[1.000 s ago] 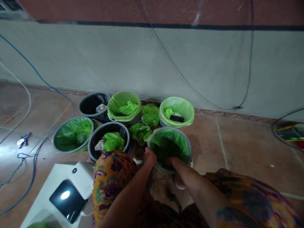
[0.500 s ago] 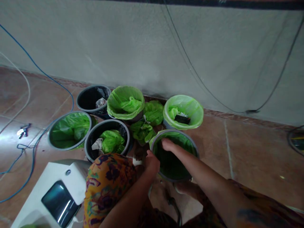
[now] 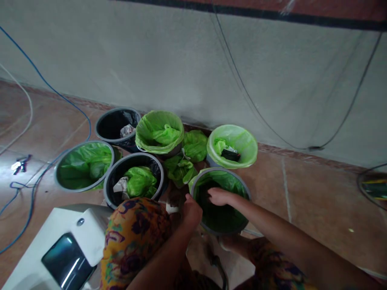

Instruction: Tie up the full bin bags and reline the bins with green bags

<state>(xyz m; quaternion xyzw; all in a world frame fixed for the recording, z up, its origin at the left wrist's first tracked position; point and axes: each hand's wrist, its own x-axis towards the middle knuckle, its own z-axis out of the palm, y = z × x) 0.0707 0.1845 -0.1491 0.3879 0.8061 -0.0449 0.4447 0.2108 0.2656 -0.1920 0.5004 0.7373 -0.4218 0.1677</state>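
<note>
A grey bin (image 3: 220, 233) with a green liner (image 3: 232, 181) folded inside stands between my feet. My left hand (image 3: 192, 211) is closed on its left rim. My right hand (image 3: 219, 196) reaches down into the bin, fingers loosely bent and apart, with nothing visible in them; the bin's dark inside hides detail. Just behind, a white-green lined bin (image 3: 250, 147) contains a black item (image 3: 230, 155) and crumpled green plastic. Knotted green bags (image 3: 195, 146) lie on the floor beside it.
Several more lined bins stand at left, among them a black-lined bin (image 3: 161, 173) with a green bundle. A white stand (image 3: 36, 245) with a phone (image 3: 68, 259) is at lower left. Keys (image 3: 20, 165) and a blue cable (image 3: 33, 213) lie on the floor. A wall (image 3: 151, 60) runs behind.
My right hand has shifted from near the bin's back left wall toward its middle, and its fingers show more. My left hand stays at the rim. The view has tilted slightly.
</note>
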